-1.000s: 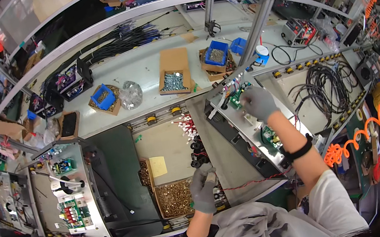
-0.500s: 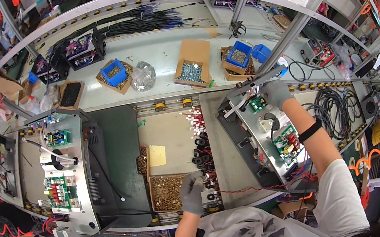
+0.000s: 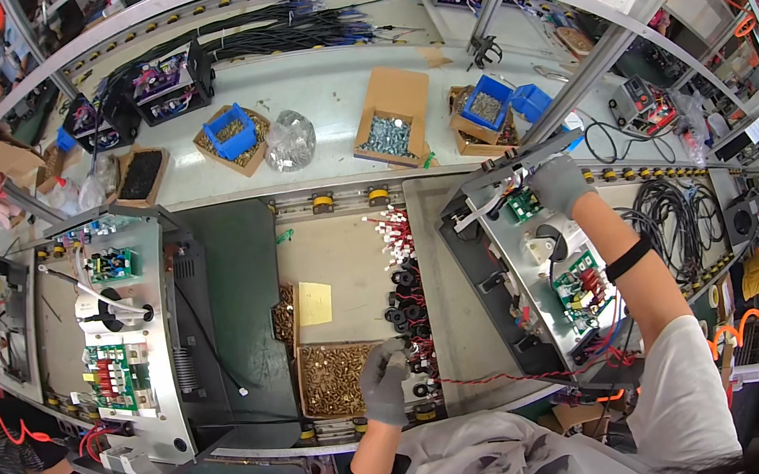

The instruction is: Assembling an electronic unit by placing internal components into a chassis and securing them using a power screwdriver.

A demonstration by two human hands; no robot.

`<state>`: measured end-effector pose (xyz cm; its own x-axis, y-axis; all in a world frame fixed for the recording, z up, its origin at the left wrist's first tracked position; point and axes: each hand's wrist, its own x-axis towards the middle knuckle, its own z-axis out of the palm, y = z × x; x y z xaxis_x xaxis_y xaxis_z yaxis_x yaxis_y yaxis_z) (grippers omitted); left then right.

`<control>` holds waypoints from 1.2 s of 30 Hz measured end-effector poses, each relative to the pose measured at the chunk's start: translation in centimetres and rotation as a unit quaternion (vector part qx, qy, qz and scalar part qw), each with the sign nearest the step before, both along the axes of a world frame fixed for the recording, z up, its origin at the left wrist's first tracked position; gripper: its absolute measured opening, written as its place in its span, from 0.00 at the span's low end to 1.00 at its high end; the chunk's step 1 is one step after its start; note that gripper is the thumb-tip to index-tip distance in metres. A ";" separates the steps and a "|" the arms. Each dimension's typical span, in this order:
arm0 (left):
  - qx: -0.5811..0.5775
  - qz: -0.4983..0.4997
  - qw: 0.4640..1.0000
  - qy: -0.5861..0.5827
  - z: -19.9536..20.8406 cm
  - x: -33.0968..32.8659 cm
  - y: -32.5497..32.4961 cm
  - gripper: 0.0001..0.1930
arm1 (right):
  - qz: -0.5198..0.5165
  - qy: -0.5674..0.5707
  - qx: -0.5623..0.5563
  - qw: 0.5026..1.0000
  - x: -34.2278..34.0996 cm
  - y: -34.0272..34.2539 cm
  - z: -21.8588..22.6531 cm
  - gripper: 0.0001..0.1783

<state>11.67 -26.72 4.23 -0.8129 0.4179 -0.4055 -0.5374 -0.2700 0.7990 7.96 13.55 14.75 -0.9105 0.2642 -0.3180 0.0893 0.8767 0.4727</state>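
Observation:
My gloved left hand (image 3: 385, 385) is closed, its fingertips pinched together over the right edge of a cardboard box of brass-coloured screws (image 3: 331, 377). Whatever it pinches is too small to make out. Beside it runs a row of black ring-shaped parts with red wires (image 3: 403, 306) and white connectors (image 3: 392, 238). At the far end of an open metal chassis (image 3: 545, 253), my gloved right hand (image 3: 557, 185) is curled next to a small green circuit board (image 3: 524, 203). Its fingertips are hidden. A larger green board (image 3: 582, 291) sits on the chassis's near part.
A similar chassis (image 3: 126, 327) stands at left beside a dark panel (image 3: 247, 321). Across the back shelf are screw boxes with blue bins (image 3: 231, 133) and a plastic bag (image 3: 290, 141). Coiled black cables (image 3: 665, 217) lie at right; a red twisted wire (image 3: 496, 378) crosses the front.
The whole view has shifted slightly. Both hands stay at nearly the same places, the left by the screw box and the right at the chassis. Another person's arm shows at lower left.

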 end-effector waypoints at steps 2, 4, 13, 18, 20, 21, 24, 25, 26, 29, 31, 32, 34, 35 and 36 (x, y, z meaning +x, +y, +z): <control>-0.005 0.002 1.000 -0.003 -0.2 0.0 -0.2 0.09 | 0.008 -0.004 0.001 1.000 0.1 -0.4 0.3 0.09; -0.021 -0.004 1.000 0.013 -0.3 -0.1 0.0 0.09 | -0.016 -0.020 0.016 1.000 -0.1 -0.8 0.7 0.09; -0.030 -0.046 0.998 0.045 0.0 -0.5 1.2 0.10 | -0.034 -0.020 0.045 0.998 -1.0 -2.0 0.9 0.09; -0.033 -0.050 0.997 0.054 -0.2 -0.6 1.4 0.10 | -0.040 -0.019 0.030 0.999 -0.6 -1.1 0.6 0.09; -0.029 -0.049 0.997 0.053 -0.4 -0.5 1.4 0.10 | -0.024 -0.022 0.027 0.999 -0.7 -1.0 0.8 0.10; -0.036 -0.050 0.997 0.056 -0.4 -0.5 1.4 0.10 | -0.041 -0.013 0.006 0.999 -0.8 -1.0 0.8 0.10; -0.047 -0.043 0.996 0.065 -0.8 -0.3 1.5 0.09 | -0.090 0.031 -0.039 0.995 -0.4 -1.1 -0.1 0.10; -0.054 -0.040 0.995 0.072 -0.9 -0.2 1.6 0.08 | -0.124 0.065 -0.065 0.988 -0.2 -1.3 -0.6 0.10; -0.055 -0.035 0.995 0.072 -1.0 -0.3 1.5 0.08 | -0.120 0.064 -0.066 0.989 -0.2 -1.5 -1.0 0.10; -0.036 -0.036 0.998 0.044 -0.9 -0.3 1.3 0.08 | -0.136 0.122 -0.060 0.981 -0.1 -1.9 -1.8 0.10; -0.018 -0.032 0.999 0.018 -0.4 -0.4 1.3 0.08 | -0.209 0.154 -0.072 0.963 -0.2 -2.3 -2.3 0.11; -0.018 -0.033 0.999 0.018 -0.4 -0.5 1.4 0.08 | -0.210 0.154 -0.071 0.963 -0.3 -2.3 -2.5 0.11; -0.010 -0.022 0.999 0.029 -0.4 -0.7 1.8 0.08 | -0.214 0.157 -0.064 0.962 -0.2 -2.0 -2.4 0.13; -0.006 -0.027 0.999 0.033 -0.3 -0.8 2.3 0.08 | -0.218 0.162 -0.060 0.961 0.1 -1.8 -1.9 0.13; -0.027 -0.050 0.997 0.050 -0.2 -1.0 3.0 0.09 | -0.205 0.147 -0.064 0.965 0.4 -1.9 -1.5 0.12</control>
<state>10.68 -23.76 4.01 -0.8057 0.4786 -0.3490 -0.4768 -0.1744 0.8615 8.32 11.67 13.23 -0.7936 0.5975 -0.1152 0.5557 0.7887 0.2629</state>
